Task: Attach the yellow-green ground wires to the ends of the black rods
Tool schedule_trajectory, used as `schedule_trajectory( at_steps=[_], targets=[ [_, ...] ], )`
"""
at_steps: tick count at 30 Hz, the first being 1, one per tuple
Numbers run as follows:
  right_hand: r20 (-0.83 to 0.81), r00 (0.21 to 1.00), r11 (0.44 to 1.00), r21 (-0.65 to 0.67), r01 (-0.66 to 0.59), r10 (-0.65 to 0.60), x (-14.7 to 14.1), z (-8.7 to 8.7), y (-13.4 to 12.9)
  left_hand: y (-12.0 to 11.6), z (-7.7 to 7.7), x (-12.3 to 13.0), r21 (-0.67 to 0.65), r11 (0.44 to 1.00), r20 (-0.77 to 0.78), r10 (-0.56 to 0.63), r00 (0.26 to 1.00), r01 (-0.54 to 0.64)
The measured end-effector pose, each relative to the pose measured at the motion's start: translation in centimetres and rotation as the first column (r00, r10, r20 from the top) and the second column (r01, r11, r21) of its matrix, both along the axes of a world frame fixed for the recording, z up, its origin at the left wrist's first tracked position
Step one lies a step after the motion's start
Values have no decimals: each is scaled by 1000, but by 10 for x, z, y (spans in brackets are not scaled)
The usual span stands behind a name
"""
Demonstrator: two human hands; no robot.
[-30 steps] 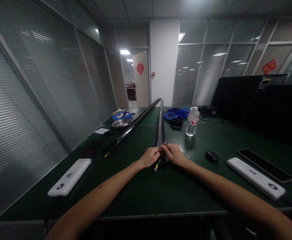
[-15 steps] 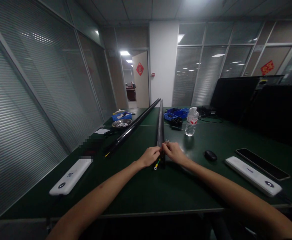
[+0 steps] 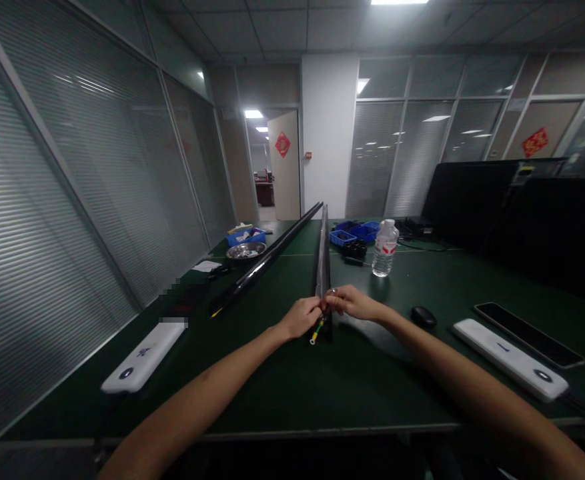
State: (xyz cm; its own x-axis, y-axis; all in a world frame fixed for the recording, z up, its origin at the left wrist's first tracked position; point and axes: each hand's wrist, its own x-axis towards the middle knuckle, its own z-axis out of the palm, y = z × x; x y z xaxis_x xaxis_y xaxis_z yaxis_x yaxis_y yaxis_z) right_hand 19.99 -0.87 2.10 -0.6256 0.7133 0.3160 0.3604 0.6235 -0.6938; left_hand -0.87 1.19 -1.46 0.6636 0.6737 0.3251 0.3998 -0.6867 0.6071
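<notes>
A long dark rail [image 3: 324,260] lies lengthwise on the green table, its near end under my hands. My left hand [image 3: 302,317] is closed at the rail's left edge, its fingertips pinched on something too small to make out. Just to the right, my right hand [image 3: 349,302] is closed too, fingers bent over the rail; what they grip is hidden. A yellow-green wire with a ring terminal [image 3: 313,341] sticks out towards me below my fingers. Left of it, a second long dark rail [image 3: 267,260] lies at a slant, with a yellow tip at its near end.
On the right stand a water bottle [image 3: 385,250], a black mouse [image 3: 423,317], a phone [image 3: 528,335], a white power bank [image 3: 509,359] and dark monitors [image 3: 472,207]. Another white power bank [image 3: 145,357], a metal bowl [image 3: 246,251] and a blue tray [image 3: 255,237] are on the left.
The view has tilted slightly upward. My right hand has shifted a little to the right, its fingers still bent at the rail. My left hand stays by the rail's near end.
</notes>
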Motion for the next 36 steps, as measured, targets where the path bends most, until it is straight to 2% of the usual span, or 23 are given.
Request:
schedule_trajectory(
  at_steps=[3,6,10,11,13,16,18,20,23,27,30,32,34,36],
  targets=[
    [40,989,987,76,139,-142,-7,0,-5,1,1,0,4,1000,-29,-6,1000,6],
    [23,934,915,210,344,-357,-21,-8,-11,2,0,0,5,1000,-34,-9,999,9],
    [-20,851,827,222,516,-526,-30,-21,-14,2,-1,0,-3,1000,-23,-15,1000,15],
    [-25,849,826,221,519,-528,-30,-21,-14,2,-1,0,-6,1000,-24,-17,1000,16],
    [-20,890,862,242,446,-455,-25,-19,-14,1,0,0,-17,1000,-20,-10,1000,10],
    [37,979,951,250,184,-199,-14,-7,-9,-2,2,0,-34,999,-7,13,1000,-13],
    [74,997,990,140,27,-38,-7,2,-5,-3,3,0,-38,999,-4,13,1000,-14],
    [77,996,999,36,-36,33,-2,10,-2,-3,2,-1,-28,1000,-5,6,1000,-6],
    [61,998,997,80,12,-17,-4,13,-6,-1,0,-1,-6,1000,-12,4,1000,-4],
    [89,969,949,238,206,-232,-20,3,-19,2,-3,-1,-5,1000,-5,-8,1000,8],
    [91,900,895,187,404,-425,-31,-4,-24,2,-2,-1,-5,1000,-6,-17,1000,17],
    [91,867,870,120,478,-489,-35,-6,-23,1,0,-1,-11,1000,-9,-17,1000,17],
    [100,870,874,132,469,-482,-34,-5,-20,-1,1,-1,-24,1000,-5,-12,1000,12],
    [125,907,908,178,378,-402,-30,-1,-17,-2,2,-2,-38,999,-1,-13,1000,13]
  ],
)
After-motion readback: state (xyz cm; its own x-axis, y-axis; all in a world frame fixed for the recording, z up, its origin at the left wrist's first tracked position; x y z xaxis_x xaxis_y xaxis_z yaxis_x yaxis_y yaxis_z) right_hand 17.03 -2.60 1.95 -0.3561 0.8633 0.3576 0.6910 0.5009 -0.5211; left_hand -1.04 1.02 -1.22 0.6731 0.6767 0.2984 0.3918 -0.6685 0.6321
